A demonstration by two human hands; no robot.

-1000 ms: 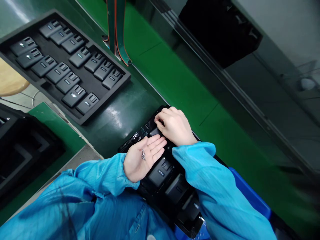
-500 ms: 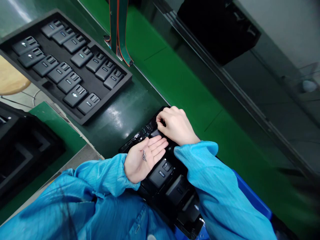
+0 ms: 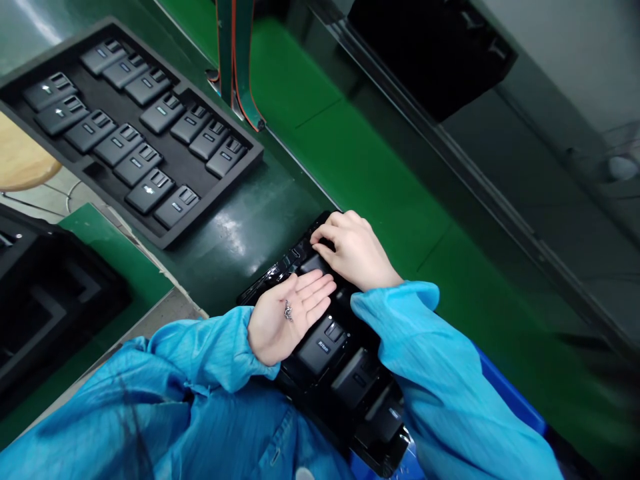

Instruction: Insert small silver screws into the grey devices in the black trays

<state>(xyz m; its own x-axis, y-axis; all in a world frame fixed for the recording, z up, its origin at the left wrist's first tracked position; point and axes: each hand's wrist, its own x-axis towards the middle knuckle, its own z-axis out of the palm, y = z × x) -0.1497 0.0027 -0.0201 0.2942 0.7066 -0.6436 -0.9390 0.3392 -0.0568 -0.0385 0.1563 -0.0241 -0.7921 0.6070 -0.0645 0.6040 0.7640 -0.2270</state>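
My left hand (image 3: pixel 287 313) lies palm up with fingers stretched out, and a few tiny metal parts (image 3: pixel 288 311) rest in the palm. It hovers over a glossy black panel (image 3: pixel 345 373) fitted with black switch buttons, one marked with white lettering (image 3: pixel 323 346). My right hand (image 3: pixel 353 250) is curled at the panel's far end, its fingertips pressed on the end button; whether they pinch anything is hidden. Both arms wear blue sleeves.
A black foam tray (image 3: pixel 220 190) holding several black switch buttons lies at the upper left on the green bench. A green post (image 3: pixel 233 57) rises behind it. A dark moulded tray (image 3: pixel 45 300) sits at the left, and a blue bin (image 3: pixel 520 407) shows under the panel.
My right hand's fingers have shifted slightly at the panel's far end. The left palm with the small parts has stayed in place.
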